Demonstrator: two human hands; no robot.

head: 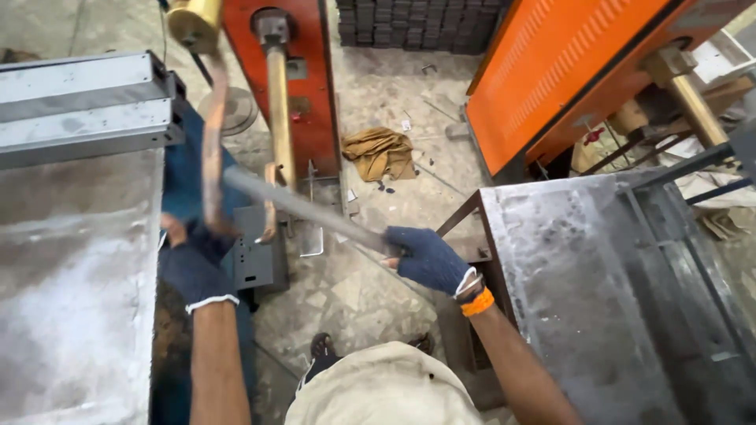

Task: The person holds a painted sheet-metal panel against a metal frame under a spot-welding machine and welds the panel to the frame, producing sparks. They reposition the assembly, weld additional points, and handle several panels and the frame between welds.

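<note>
My right hand (429,258), in a dark blue glove with an orange band at the wrist, grips one end of a long grey metal bar (303,208). The bar runs up and left to the copper arms (213,149) of an orange spot-welding machine (303,86). My left hand (193,267), also in a dark blue glove, is low beside those arms, close to a small grey metal box (256,252). Motion blur hides whether that hand grips anything.
A large metal sheet (71,299) lies at my left under stacked grey steel channels (79,102). A steel table (583,299) stands at my right. A second orange machine (567,71) is behind it. A tan rag (380,152) lies on the stone floor.
</note>
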